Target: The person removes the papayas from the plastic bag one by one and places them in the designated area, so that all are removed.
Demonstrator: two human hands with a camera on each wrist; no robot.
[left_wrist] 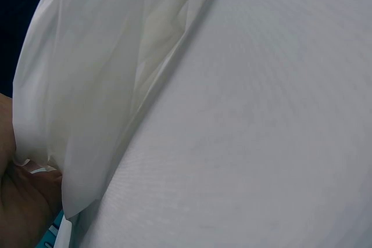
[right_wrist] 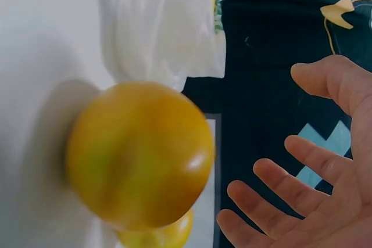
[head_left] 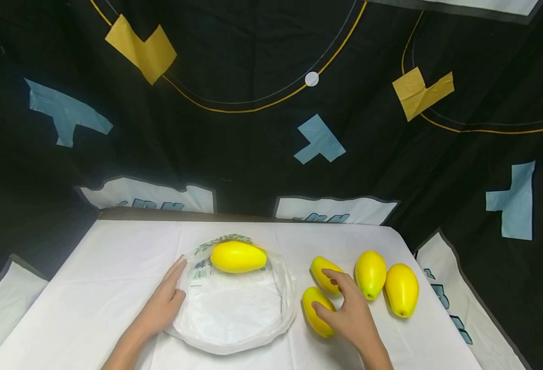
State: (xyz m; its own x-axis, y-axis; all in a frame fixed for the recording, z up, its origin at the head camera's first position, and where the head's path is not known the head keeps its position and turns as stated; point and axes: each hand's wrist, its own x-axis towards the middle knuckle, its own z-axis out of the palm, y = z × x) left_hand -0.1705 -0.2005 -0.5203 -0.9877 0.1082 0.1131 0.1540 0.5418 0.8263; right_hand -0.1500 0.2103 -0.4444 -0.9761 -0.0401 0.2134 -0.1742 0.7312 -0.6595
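Observation:
A white plastic bag with green print lies with its mouth spread wide, and one yellow papaya rests inside at the back. My left hand is at the bag's left rim, fingers extended against it; in the left wrist view the bag wall covers part of the hand. To the right of the bag, my right hand hovers with fingers and thumb spread over two papayas, the nearer one and the farther one. Nothing is in its grasp; the right wrist view shows a papaya apart from the fingers.
Two more papayas, one beside the other, lie right of my right hand near the table's right side. A white cloth covers the table. Behind it hangs a dark patterned curtain.

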